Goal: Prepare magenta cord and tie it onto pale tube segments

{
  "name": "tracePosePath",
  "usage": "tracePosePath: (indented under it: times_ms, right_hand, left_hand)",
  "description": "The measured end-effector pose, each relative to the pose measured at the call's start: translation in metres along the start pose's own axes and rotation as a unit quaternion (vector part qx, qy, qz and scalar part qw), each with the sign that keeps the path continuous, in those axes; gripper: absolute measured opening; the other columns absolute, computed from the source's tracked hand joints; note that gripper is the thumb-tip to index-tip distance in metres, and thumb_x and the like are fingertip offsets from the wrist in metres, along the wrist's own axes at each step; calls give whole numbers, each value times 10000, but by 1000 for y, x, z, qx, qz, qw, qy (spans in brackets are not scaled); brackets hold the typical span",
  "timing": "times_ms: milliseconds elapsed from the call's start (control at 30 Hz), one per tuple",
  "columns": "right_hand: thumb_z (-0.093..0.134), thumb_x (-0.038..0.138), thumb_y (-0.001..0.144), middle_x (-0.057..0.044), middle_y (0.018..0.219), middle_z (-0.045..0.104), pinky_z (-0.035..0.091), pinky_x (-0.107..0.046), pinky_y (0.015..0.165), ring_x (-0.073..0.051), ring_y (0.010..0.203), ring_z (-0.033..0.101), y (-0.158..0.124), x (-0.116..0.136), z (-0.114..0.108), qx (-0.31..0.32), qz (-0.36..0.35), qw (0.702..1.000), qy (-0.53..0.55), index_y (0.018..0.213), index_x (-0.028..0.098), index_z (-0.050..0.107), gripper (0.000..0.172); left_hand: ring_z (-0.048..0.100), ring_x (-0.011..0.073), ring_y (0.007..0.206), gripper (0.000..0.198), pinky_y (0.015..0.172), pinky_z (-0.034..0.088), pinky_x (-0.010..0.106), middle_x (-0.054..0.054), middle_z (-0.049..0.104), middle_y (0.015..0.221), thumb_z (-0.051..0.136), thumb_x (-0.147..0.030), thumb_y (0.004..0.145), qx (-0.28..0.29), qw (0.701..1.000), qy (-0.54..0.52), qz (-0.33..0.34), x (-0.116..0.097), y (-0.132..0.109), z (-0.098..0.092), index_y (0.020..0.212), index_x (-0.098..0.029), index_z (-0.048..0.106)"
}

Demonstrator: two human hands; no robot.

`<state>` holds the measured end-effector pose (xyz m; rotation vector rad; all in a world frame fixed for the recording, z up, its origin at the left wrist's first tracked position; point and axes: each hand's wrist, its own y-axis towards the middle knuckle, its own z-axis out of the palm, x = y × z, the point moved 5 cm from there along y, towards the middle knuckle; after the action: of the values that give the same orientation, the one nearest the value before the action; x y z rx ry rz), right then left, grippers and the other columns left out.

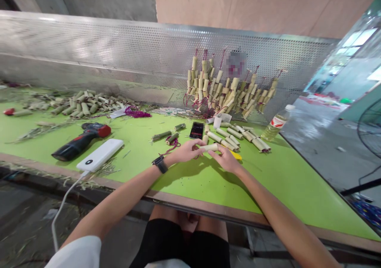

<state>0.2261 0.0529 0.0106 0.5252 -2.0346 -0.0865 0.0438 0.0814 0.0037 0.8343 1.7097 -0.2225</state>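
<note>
Between both hands, just over the green table [178, 173], is a short pale bamboo tube [208, 148]. My left hand [190, 150] pinches its left end with the fingers. At the tube's right end, my right hand [225, 158] grips with thumb and fingers. A yellow-handled tool [236, 155] lies partly hidden behind my right hand. Purple cord [175, 143] trails from a small bamboo piece [172, 138] left of my left hand. Beyond the hands are a dark phone [196, 131] and several loose bamboo tubes [232, 132].
Strung bamboo pieces [220, 89] hang on the perforated metal panel [133, 54]. On the left are a cordless drill [83, 139], a white power bank [101, 155] with its cable, a bamboo pile [86, 103] and purple cord [137, 111]. A bottle [276, 123] stands at the right edge.
</note>
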Motion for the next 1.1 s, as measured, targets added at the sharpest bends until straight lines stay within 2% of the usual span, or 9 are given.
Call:
tracePosePath:
  times_ms: [67,167,233,333,433,667,800,933,1100]
  right_hand:
    - [639,580,942,-86,1074,688,505,-299,626,-185,793,613,0,1,0,-2,-14,1000,-4,1019,207,770,402]
    - [647,552,947,-106,1204,656,551,-332,735,-230,978,641,1,0,1,-23,-25,999,-21,980,210,775,368]
    - [643,541,955,-116,1265,646,561,-345,765,-250,1052,637,1,-3,2,-42,-23,998,-32,969,212,776,355]
    - [660,538,944,-126,1303,647,567,-358,767,-272,1092,643,2,-5,3,-75,-29,996,-42,936,213,780,346]
    - [716,547,902,-128,1222,687,576,-383,789,-281,1056,664,2,-1,0,-111,-40,992,-43,921,210,795,347]
    - [799,632,798,-111,1077,741,596,-416,819,-261,897,696,1,5,-12,-165,-33,984,-63,848,209,822,427]
    - [798,648,796,-121,1111,759,611,-408,767,-254,865,700,0,6,-14,-155,-40,986,-54,786,218,797,431]
    - [789,624,823,-129,1205,772,620,-413,751,-253,857,710,0,4,-16,-111,-25,993,-37,706,221,752,421]
    - [839,567,780,-135,1237,771,608,-381,640,-223,750,722,1,0,-23,-81,18,997,9,763,215,798,355]
  left_hand:
    - [669,134,700,388,633,514,253,98,742,1050,603,-466,1023,9,997,70,14,-7,0,0,1249,-156,662]
    - [662,155,691,385,681,499,281,90,760,1017,554,-396,1055,30,985,162,47,-14,0,0,1349,-173,661]
    - [670,185,757,383,743,496,305,101,766,1048,530,-352,1065,33,974,214,72,-15,2,-1,1385,-183,657]
    - [676,247,961,375,870,495,348,135,753,1158,524,-330,1067,14,961,255,108,-14,5,-3,1382,-185,668]
    - [648,274,1073,329,948,485,368,141,740,1178,569,-323,1048,-5,956,262,129,-12,8,-6,1318,-193,704]
    - [638,264,1099,348,971,503,391,144,723,1197,494,-335,1088,4,933,318,166,-5,12,-4,1337,-154,657]
    - [642,259,1108,350,979,514,398,142,721,1215,488,-313,1089,9,930,326,169,1,12,-5,1366,-150,626]
    - [648,264,1145,343,1002,522,412,146,717,1283,533,-295,1069,13,935,320,150,3,10,-9,1368,-154,627]
    - [661,239,1171,310,1023,524,395,114,716,1308,577,-276,1051,19,941,310,137,2,7,-14,1344,-199,644]
